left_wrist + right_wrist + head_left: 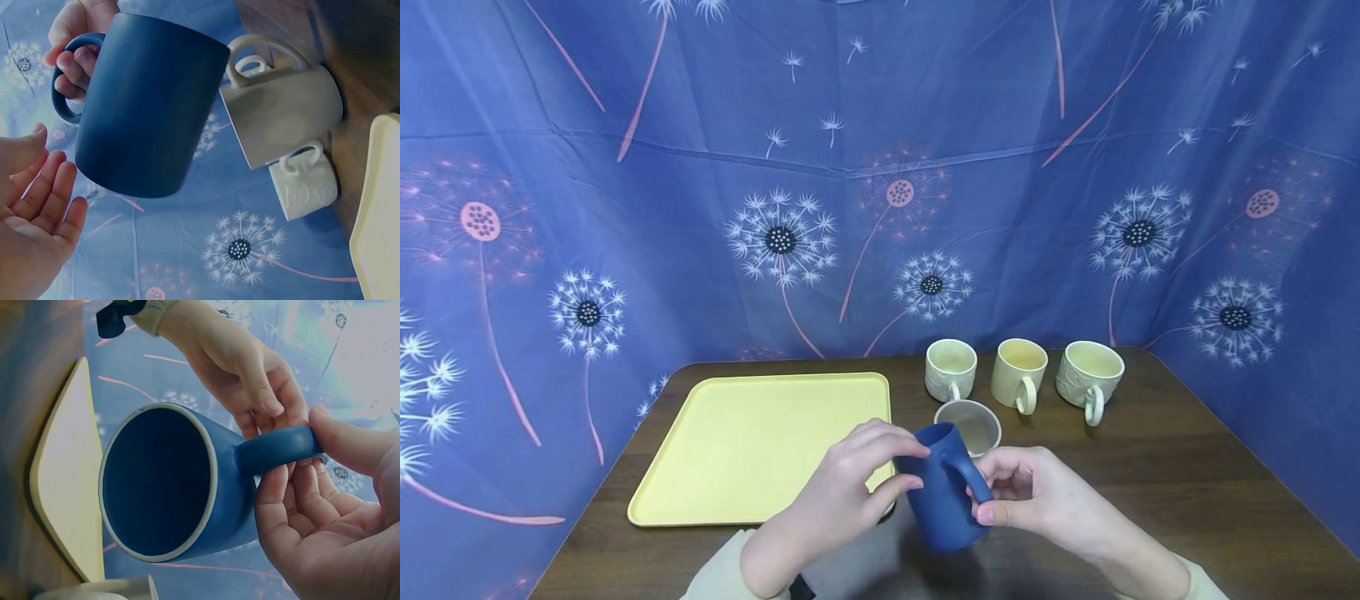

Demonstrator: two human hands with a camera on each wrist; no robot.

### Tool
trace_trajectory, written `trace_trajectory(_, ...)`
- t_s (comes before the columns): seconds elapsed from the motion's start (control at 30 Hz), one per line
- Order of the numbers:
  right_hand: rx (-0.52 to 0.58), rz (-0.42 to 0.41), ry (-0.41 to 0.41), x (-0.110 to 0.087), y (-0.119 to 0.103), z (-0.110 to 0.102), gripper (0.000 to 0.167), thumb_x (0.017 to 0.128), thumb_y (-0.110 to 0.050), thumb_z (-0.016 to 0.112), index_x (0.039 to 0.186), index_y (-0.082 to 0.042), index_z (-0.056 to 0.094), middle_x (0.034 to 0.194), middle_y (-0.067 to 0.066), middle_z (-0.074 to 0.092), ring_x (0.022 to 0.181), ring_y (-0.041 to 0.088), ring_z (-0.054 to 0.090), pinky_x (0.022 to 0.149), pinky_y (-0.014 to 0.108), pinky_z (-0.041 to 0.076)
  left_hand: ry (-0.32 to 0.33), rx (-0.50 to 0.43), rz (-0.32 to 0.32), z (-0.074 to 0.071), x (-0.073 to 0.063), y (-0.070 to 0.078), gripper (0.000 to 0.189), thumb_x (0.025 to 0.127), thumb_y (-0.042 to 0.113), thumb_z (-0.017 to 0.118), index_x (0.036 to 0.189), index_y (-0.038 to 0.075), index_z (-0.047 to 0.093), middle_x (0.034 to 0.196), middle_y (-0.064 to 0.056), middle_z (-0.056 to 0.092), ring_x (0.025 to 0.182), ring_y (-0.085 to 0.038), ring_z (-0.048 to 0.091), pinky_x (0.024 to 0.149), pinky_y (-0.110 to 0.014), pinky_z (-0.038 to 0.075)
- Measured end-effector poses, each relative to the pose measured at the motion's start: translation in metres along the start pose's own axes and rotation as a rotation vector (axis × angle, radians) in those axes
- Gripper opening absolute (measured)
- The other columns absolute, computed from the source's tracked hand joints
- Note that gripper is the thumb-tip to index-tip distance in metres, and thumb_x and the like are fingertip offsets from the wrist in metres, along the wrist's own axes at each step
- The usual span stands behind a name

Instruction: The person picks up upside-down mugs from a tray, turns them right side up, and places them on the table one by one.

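A dark blue mug [943, 500] is tilted in front of me. My right hand [1037, 500] holds it by the handle, thumb and fingers around the loop, as the right wrist view [331, 506] shows. My left hand [850, 475] is beside the mug's upper left in the head view. Its fingers [47, 200] are loosely spread in the left wrist view, and no grip on the mug shows. The mug's dark inside faces the right wrist camera. Just behind it is a greyish mug [976, 421], partly hidden by the blue one.
A pale yellow tray [760, 450] lies on the left of the brown wooden table [1165, 467]. Along the back right stand a pale green mug [950, 371], a cream mug [1018, 371] and another pale mug [1086, 375]. A blue dandelion-print cloth [850, 208] hangs behind.
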State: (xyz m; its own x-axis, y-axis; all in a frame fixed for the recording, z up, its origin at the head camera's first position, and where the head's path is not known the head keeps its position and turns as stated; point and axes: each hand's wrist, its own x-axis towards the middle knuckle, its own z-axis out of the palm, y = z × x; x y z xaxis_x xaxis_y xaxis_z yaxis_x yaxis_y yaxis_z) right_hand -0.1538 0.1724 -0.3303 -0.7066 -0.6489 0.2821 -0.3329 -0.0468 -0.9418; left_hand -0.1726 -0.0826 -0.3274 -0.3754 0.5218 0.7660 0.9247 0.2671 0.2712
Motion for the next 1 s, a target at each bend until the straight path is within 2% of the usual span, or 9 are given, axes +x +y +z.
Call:
trace_trajectory(0.2,-0.014,-0.035,0.041,-0.006,-0.003,-0.007,0.018,0.086,0.011,0.058,0.103,0.003,0.058,0.094,0.007,0.066,0.085,0.019,0.065,0.074,0.032,0.054,0.026,0.030,-0.037,-0.003,-0.005,-0.002,0.031,0.077,0.007,0.076,0.106,0.010,0.065,0.101,0.001,0.065,0.097,-0.010,0.059,0.088,-0.019,0.047)
trace_trajectory(0.4,-0.089,-0.072,0.103,-0.013,-0.005,-0.013,0.022,0.084,0.014,0.057,0.101,0.000,0.058,0.091,0.004,0.065,0.082,0.017,0.063,0.072,0.030,0.052,0.022,0.063,-0.074,-0.004,-0.013,-0.006,0.029,0.078,0.007,0.075,0.105,0.012,0.065,0.100,0.003,0.065,0.097,-0.010,0.059,0.088,-0.019,0.045)
trace_trajectory(0.5,-0.127,-0.051,0.145,-0.017,-0.008,-0.016,0.021,0.084,0.012,0.057,0.100,-0.001,0.058,0.091,0.004,0.064,0.082,0.017,0.063,0.071,0.030,0.051,0.019,0.095,-0.105,-0.004,-0.017,-0.009,0.028,0.078,0.008,0.075,0.104,0.013,0.065,0.100,0.004,0.064,0.097,-0.009,0.059,0.089,-0.020,0.045)
trace_trajectory(0.67,-0.175,-0.001,0.217,-0.022,-0.014,-0.021,0.018,0.085,0.010,0.059,0.098,-0.002,0.059,0.089,0.000,0.065,0.082,0.015,0.064,0.072,0.029,0.052,0.029,0.185,-0.115,-0.004,-0.025,-0.019,0.027,0.076,0.009,0.077,0.100,0.012,0.065,0.099,0.005,0.064,0.095,-0.010,0.059,0.086,-0.026,0.046)
trace_trajectory(0.9,-0.188,-0.050,0.258,-0.030,-0.014,-0.029,0.024,0.084,0.015,0.057,0.102,0.000,0.060,0.090,0.000,0.066,0.082,0.015,0.064,0.072,0.028,0.053,0.025,0.259,-0.153,-0.004,-0.042,-0.034,0.027,0.075,0.009,0.078,0.099,0.013,0.065,0.099,0.007,0.064,0.094,-0.010,0.059,0.084,-0.030,0.047)
trace_trajectory(1.0,-0.206,-0.030,0.305,-0.034,-0.014,-0.032,0.023,0.084,0.014,0.057,0.101,0.000,0.061,0.089,0.000,0.067,0.083,0.015,0.065,0.073,0.027,0.053,0.028,0.278,-0.165,-0.004,-0.049,-0.039,0.029,0.073,0.008,0.078,0.098,0.013,0.065,0.097,0.007,0.064,0.093,-0.010,0.060,0.083,-0.031,0.048)
